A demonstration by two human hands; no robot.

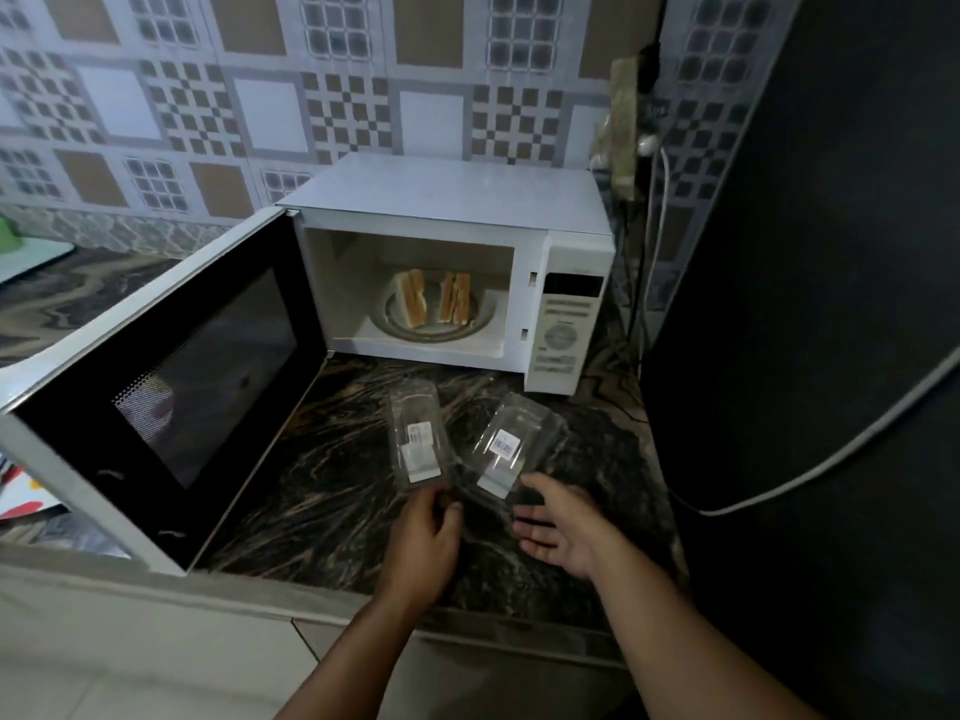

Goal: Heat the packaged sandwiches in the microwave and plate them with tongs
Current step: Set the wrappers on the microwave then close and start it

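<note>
A white microwave (566, 262) stands on the dark marbled counter (322, 491) with its door (171, 387) swung wide to the left. Inside, two sandwiches, one (411, 298) on the left and one (456, 297) on the right, stand on edge on the glass turntable (441, 332). Two empty clear plastic sandwich packs lie on the counter in front. My left hand (428, 543) grips the near end of the left pack (418, 439). My right hand (558, 522) is palm-up with fingers spread, touching the near end of the right pack (511, 444).
A tall black appliance (810, 304) fills the right side, with a grey cable (831, 454) curving across it. Power cords and a socket (647, 142) hang behind the microwave. A green object (10, 233) sits at far left. The counter's front edge (311, 589) is near my forearms.
</note>
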